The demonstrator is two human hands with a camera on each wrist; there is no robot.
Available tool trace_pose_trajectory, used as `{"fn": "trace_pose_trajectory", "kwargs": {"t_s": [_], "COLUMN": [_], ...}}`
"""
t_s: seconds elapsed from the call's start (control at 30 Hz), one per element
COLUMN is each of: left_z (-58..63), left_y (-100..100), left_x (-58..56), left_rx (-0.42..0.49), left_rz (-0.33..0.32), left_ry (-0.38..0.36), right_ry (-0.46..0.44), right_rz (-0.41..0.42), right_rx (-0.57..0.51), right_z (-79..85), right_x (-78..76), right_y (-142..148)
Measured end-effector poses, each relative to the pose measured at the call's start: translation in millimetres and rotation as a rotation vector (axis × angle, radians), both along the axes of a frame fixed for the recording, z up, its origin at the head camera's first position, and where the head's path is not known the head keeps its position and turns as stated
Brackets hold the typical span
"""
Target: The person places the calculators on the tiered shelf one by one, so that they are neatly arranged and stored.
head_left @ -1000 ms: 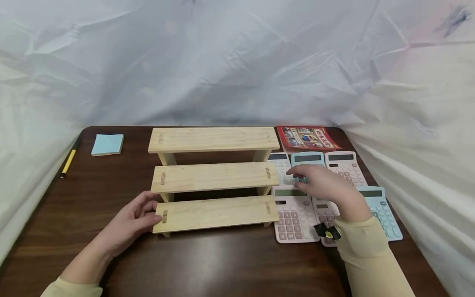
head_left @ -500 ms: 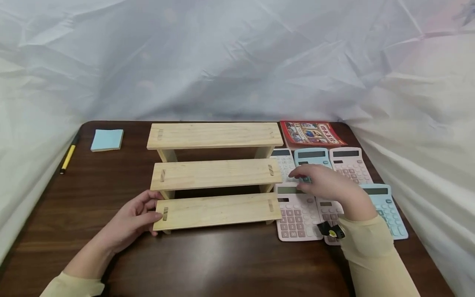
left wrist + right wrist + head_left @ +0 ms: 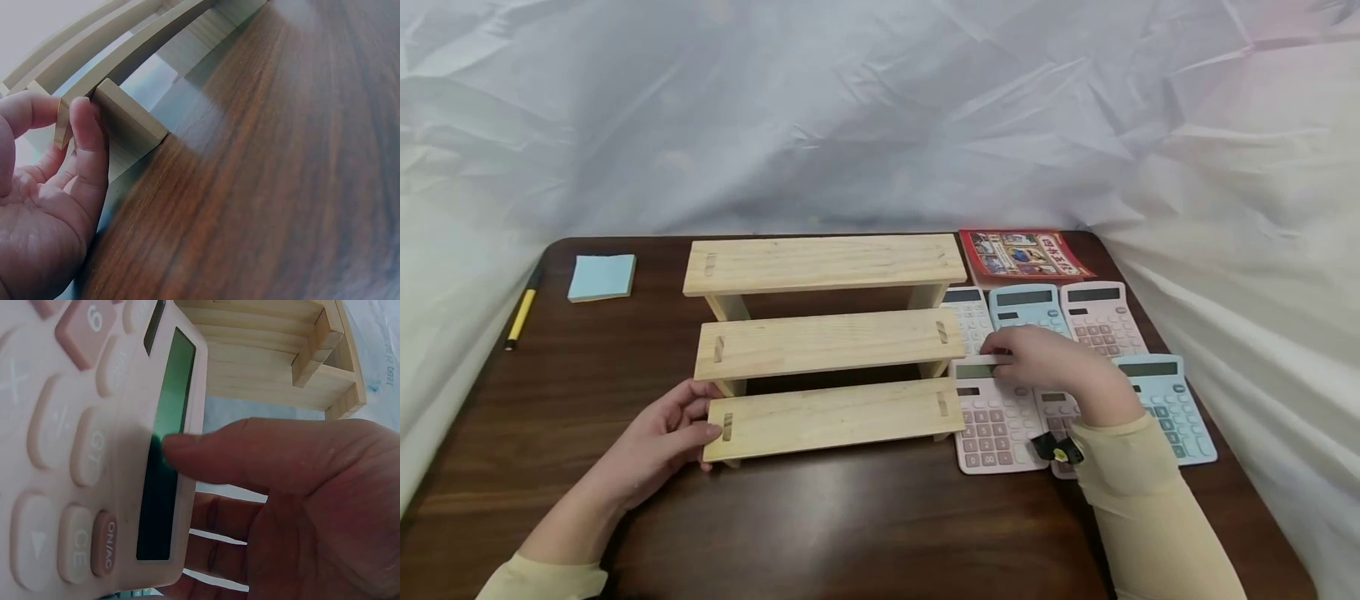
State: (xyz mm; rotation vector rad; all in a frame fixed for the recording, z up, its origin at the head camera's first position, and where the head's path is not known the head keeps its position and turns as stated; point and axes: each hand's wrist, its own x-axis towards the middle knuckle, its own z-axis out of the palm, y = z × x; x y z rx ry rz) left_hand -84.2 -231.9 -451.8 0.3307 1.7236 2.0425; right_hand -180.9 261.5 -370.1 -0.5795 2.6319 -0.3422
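Note:
A pale wooden three-tier stand (image 3: 835,417) is in the middle of the dark table. My left hand (image 3: 655,442) pinches the left end of its lowest board; in the left wrist view the thumb and fingers lie on either side of the board end (image 3: 62,125). To the right of the stand, my right hand (image 3: 1048,362) holds the top edge of the front pink calculator (image 3: 988,425). In the right wrist view the thumb presses on the calculator's display (image 3: 165,487), and the other fingers are behind its upper edge, partly hidden.
More calculators lie close together at right: a white one (image 3: 967,321), blue ones (image 3: 1172,417) and pink ones (image 3: 1101,329). A red booklet (image 3: 1022,254) lies behind them. At left are a blue notepad (image 3: 602,277) and a yellow marker (image 3: 522,317). Pale sheeting (image 3: 880,117) surrounds the table.
My right hand has come down from above the calculators onto the top edge of the front pink one. The left hand keeps hold of the lowest board. The head view has shifted slightly.

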Motion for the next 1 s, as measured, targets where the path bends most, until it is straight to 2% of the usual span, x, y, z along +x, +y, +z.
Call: {"fn": "trace_pose_trajectory", "kwargs": {"t_s": [0.13, 0.3, 0.4, 0.63, 1.0], "left_z": [-0.2, -4.0, -4.8, -3.2, -0.7], "left_y": [1, 1, 2, 2, 4], "left_x": [0.8, 5.7, 5.3, 1.6, 2.6], "left_rx": [0.024, 0.044, 0.045, 0.013, -0.041], "left_rz": [-0.005, -0.017, -0.012, 0.003, 0.036], "left_ry": [0.004, -0.022, -0.022, -0.024, -0.022], "right_ry": [0.009, -0.038, -0.035, -0.045, -0.023], "right_rz": [-0.033, -0.058, -0.056, -0.04, -0.022], "right_rx": [0.026, 0.054, 0.057, 0.046, -0.033], "right_z": [1.4, 1.9, 2.3, -0.2, 4.6], "right_x": [0.8, 4.7, 3.2, -2.4, 1.8], "right_y": [3, 7, 10, 18, 23]}}
